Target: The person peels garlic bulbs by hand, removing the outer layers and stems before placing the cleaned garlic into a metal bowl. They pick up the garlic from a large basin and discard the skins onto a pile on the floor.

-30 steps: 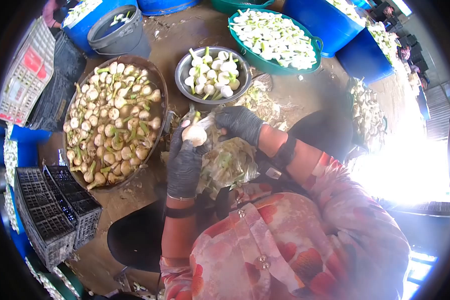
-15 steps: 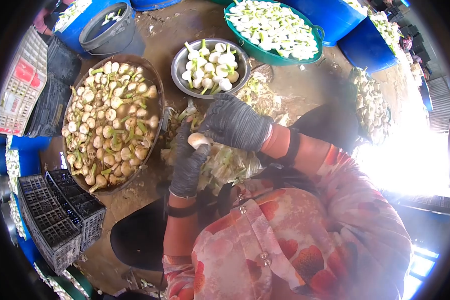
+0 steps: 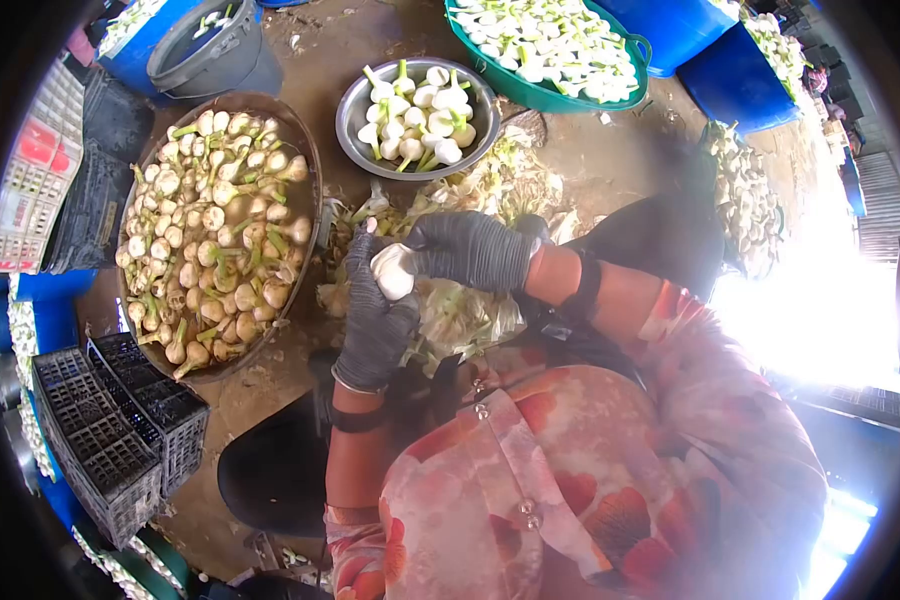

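A white bulb (image 3: 393, 272) is held between my two gloved hands, above a heap of pale peelings (image 3: 470, 318). My left hand (image 3: 375, 320), in a dark grey glove, wraps round the bulb from below and from the left. The gloved fingers of my right hand (image 3: 470, 250) pinch the bulb at its right side. Just beyond my hands stands a metal bowl (image 3: 347, 135) of white bulbs with green stems. To the left is a wide brown basin (image 3: 315, 205) of unpeeled bulbs in murky water.
A green basin (image 3: 530, 98) heaped with white bulbs is at the top. A grey bucket (image 3: 220, 70) stands at the upper left, and black crates (image 3: 105, 430) at the lower left. Blue tubs (image 3: 735, 90) and a pile of bulbs (image 3: 745, 200) are at the right.
The bulb shows more of its white surface and sits slightly higher. My right hand has shifted a little down and left, its fingers now against the bulb's side. The view has shifted slightly.
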Demonstrator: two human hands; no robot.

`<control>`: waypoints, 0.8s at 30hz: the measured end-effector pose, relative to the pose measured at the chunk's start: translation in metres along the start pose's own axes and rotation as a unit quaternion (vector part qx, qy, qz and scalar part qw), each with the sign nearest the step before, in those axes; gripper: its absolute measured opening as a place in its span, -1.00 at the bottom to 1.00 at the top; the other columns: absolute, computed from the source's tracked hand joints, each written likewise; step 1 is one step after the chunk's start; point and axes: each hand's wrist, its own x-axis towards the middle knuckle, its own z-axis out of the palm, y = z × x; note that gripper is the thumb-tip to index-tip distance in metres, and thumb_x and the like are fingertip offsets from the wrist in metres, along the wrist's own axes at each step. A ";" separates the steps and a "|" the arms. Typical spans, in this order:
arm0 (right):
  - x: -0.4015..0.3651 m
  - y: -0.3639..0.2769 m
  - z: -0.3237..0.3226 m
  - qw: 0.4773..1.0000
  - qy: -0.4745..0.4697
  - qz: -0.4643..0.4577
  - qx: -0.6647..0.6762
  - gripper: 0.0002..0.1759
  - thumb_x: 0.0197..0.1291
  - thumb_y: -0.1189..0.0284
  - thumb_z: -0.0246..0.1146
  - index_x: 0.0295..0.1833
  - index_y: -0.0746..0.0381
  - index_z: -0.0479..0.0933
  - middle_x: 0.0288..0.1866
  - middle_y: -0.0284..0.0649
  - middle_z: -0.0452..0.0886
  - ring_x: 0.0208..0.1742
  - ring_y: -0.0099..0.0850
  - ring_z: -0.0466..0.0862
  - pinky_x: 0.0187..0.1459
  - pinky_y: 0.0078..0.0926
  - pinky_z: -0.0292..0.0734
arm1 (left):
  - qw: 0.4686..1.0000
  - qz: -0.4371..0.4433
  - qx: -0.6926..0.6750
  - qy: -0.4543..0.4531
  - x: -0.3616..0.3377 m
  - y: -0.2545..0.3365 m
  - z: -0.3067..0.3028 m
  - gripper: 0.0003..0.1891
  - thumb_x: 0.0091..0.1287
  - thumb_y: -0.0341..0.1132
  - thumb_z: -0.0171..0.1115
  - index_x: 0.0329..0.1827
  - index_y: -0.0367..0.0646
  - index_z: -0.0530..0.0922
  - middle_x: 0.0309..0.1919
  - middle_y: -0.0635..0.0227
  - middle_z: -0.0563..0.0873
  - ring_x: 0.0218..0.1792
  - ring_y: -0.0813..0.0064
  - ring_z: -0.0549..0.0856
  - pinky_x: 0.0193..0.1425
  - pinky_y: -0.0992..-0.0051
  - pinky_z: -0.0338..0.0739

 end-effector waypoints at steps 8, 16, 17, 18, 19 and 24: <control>-0.002 -0.010 0.011 0.989 0.072 0.082 -0.100 -0.70 0.28 0.21 0.24 -0.21 0.26 0.58 -0.29 0.00 0.63 -0.19 -0.02 0.65 -0.11 -0.11 0.55 | 0.998 -0.059 0.025 0.007 0.007 0.002 0.001 -0.42 0.37 -0.43 0.19 0.44 -0.32 0.27 0.12 0.23 0.57 0.11 0.41 0.58 0.21 0.46 0.50; 0.010 0.062 0.009 0.977 -0.074 0.152 0.131 -0.75 0.29 0.32 0.24 -0.09 0.28 0.63 -0.28 -0.02 0.68 -0.19 -0.04 0.68 -0.11 -0.22 0.58 | 0.983 -0.034 -0.160 0.083 0.005 0.000 0.009 -0.50 0.41 -0.44 0.14 0.40 -0.34 0.30 0.13 0.18 0.57 0.12 0.42 0.60 0.19 0.43 0.54; 0.013 0.064 0.006 0.983 -0.147 0.110 0.003 -0.73 0.29 0.30 0.24 -0.08 0.27 0.64 -0.23 -0.02 0.69 -0.15 -0.05 0.68 -0.08 -0.23 0.58 | 0.964 -0.067 -0.238 0.092 0.005 -0.002 0.011 -0.51 0.42 -0.42 0.13 0.40 -0.33 0.31 0.12 0.18 0.57 0.11 0.44 0.60 0.17 0.46 0.56; 0.016 0.064 0.003 0.966 -0.218 0.064 -0.125 -0.71 0.29 0.27 0.23 -0.06 0.27 0.64 -0.17 -0.02 0.70 -0.10 -0.06 0.68 -0.06 -0.24 0.58 | 0.960 -0.090 -0.247 0.095 0.004 -0.007 0.011 -0.52 0.44 -0.41 0.12 0.40 -0.31 0.31 0.11 0.19 0.57 0.10 0.46 0.60 0.14 0.48 0.57; 0.014 0.063 0.002 0.951 -0.236 0.070 -0.189 -0.64 0.27 0.21 0.23 0.00 0.26 0.61 -0.09 -0.02 0.68 -0.03 -0.06 0.66 0.00 -0.24 0.56 | 0.955 -0.113 -0.256 0.097 0.003 -0.012 0.011 -0.53 0.45 -0.39 0.11 0.40 -0.30 0.32 0.10 0.20 0.57 0.08 0.47 0.60 0.12 0.51 0.57; -0.004 0.018 -0.002 0.933 -0.131 0.214 -0.258 -0.04 0.14 -0.13 0.29 0.46 0.32 0.26 0.33 0.10 0.49 0.37 -0.04 0.46 0.41 -0.20 0.29 | 0.886 -0.185 -0.393 0.165 0.012 -0.006 0.003 -0.56 0.47 -0.37 0.08 0.39 -0.26 0.34 0.10 0.23 0.56 0.09 0.51 0.57 0.11 0.52 0.56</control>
